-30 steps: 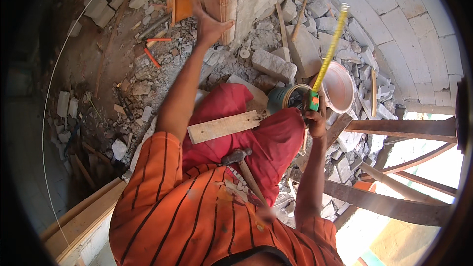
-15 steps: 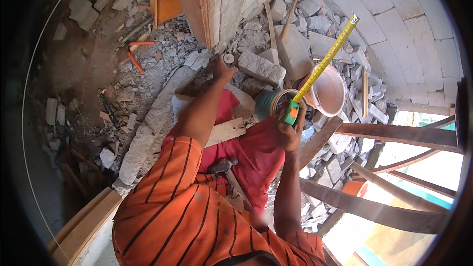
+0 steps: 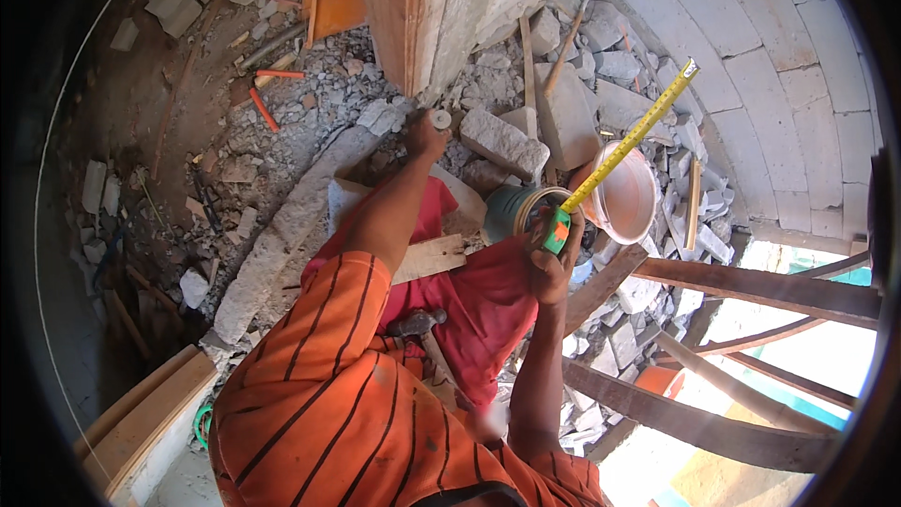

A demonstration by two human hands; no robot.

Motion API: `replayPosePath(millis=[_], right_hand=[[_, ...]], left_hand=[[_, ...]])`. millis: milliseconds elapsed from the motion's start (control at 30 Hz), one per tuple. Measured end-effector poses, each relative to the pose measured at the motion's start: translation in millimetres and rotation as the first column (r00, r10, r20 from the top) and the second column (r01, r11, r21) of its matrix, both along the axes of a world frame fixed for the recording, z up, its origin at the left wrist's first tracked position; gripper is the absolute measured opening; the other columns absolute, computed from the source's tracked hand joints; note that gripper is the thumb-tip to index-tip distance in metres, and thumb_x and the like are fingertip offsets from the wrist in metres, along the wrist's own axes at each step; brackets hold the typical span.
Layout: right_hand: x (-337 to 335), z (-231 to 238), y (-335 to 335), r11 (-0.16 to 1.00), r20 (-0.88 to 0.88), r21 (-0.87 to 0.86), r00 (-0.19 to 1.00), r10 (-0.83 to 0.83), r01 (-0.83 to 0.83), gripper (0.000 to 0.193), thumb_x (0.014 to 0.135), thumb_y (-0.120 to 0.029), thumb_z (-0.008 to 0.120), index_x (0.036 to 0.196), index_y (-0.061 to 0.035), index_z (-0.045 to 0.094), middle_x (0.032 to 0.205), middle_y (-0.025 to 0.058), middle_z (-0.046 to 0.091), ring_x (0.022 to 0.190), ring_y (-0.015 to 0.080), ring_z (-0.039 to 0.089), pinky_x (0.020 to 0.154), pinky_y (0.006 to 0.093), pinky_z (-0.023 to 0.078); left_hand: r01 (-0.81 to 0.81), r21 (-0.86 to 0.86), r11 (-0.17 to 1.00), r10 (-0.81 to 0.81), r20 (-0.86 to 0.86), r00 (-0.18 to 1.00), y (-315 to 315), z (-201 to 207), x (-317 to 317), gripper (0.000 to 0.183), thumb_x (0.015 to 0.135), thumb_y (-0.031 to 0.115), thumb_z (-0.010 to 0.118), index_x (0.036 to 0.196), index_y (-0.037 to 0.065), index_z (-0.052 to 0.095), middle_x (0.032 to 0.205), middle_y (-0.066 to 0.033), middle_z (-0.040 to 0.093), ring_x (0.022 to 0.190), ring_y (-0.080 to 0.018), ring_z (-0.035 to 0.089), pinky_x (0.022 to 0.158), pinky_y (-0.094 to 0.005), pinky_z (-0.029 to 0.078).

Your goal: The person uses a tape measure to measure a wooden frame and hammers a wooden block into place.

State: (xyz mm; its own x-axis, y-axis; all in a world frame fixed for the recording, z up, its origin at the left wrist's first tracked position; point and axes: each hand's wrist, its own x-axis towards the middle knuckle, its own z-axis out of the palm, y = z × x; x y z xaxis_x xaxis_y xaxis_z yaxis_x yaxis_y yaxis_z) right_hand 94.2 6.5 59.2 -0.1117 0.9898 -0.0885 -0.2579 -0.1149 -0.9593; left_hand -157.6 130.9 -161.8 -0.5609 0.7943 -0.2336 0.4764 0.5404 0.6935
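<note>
My right hand (image 3: 551, 272) is closed round a green and orange tape measure (image 3: 556, 233). Its yellow blade (image 3: 629, 155) sticks out stiffly, up and to the right, past the buckets, with its end free in the air. My left hand (image 3: 428, 137) is stretched ahead to the foot of a wooden post (image 3: 394, 19), fingers curled at a small pale round piece (image 3: 440, 119) with a dark centre. What lies beneath that piece is hidden. A short board (image 3: 432, 258) lies across my red-clothed legs, and a hammer (image 3: 416, 322) rests nearer my body.
A blue-green bucket (image 3: 507, 211) and a whitish bucket (image 3: 629, 192) stand beside my right hand. Concrete blocks (image 3: 505, 143) and rubble lie all round. Dark beams (image 3: 751, 288) cross at the right. An orange bucket (image 3: 335, 0) lies on its side by the post.
The view has shifted slightly. The tape's free end sits a little lower and farther right in the picture. Both hands keep their holds. A green coil now shows at the lower left.
</note>
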Motion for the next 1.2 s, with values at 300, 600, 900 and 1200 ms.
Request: replayPosePath(millis=[300, 600, 900, 1200], right_hand=[[1, -2, 1, 1.000, 0.010, -0.007, 1.000, 0.016, -0.016, 0.089, 0.058, -0.018, 0.065, 0.140, -0.0033, 0.033, 0.112, 0.0073, 0.052, 0.093, 0.0164, 0.053, 0.082, 0.0275, 0.046], [4, -8, 2, 0.999, 0.014, 0.011, 0.999, 0.033, -0.033, 0.087, 0.058, -0.014, 0.061, 0.139, -0.0043, 0.034, 0.113, 0.0070, 0.052, 0.096, 0.0171, 0.053, 0.084, 0.0278, 0.046], [2, -4, 3, 0.999, 0.049, 0.014, 0.997, 0.051, -0.052, 0.087, 0.058, -0.013, 0.060, 0.140, -0.0036, 0.033, 0.115, 0.0078, 0.052, 0.099, 0.0177, 0.053, 0.085, 0.0273, 0.046], [0, -3, 3, 0.999, 0.037, 0.009, 0.998, 0.051, -0.052, 0.086, 0.058, -0.015, 0.062, 0.139, -0.0033, 0.034, 0.112, 0.0071, 0.051, 0.096, 0.0168, 0.053, 0.081, 0.0278, 0.047]], left_hand=[[0.024, -0.064, 0.998, -0.020, 0.053, 0.998, 0, 8, -3, 0.061, 0.074, 0.029, 0.081, 0.129, 0.018, 0.057, 0.119, -0.0145, 0.065, 0.113, -0.0343, 0.061, 0.093, -0.0451, 0.049], [0.020, -0.014, 1.000, -0.019, 0.055, 0.998, 0, 9, -2, 0.061, 0.075, 0.028, 0.081, 0.129, 0.019, 0.056, 0.120, -0.0128, 0.066, 0.114, -0.0341, 0.061, 0.094, -0.0453, 0.048], [0.011, 0.025, 1.000, -0.013, 0.077, 0.997, -2, 9, -3, 0.057, 0.076, 0.029, 0.080, 0.127, 0.021, 0.055, 0.119, -0.0109, 0.067, 0.114, -0.0338, 0.061, 0.097, -0.0528, 0.041], [0.011, -0.010, 1.000, -0.010, 0.104, 0.995, -2, 15, -3, 0.060, 0.074, 0.031, 0.081, 0.127, 0.022, 0.054, 0.120, -0.0101, 0.066, 0.115, -0.0332, 0.060, 0.096, -0.0558, 0.040]])
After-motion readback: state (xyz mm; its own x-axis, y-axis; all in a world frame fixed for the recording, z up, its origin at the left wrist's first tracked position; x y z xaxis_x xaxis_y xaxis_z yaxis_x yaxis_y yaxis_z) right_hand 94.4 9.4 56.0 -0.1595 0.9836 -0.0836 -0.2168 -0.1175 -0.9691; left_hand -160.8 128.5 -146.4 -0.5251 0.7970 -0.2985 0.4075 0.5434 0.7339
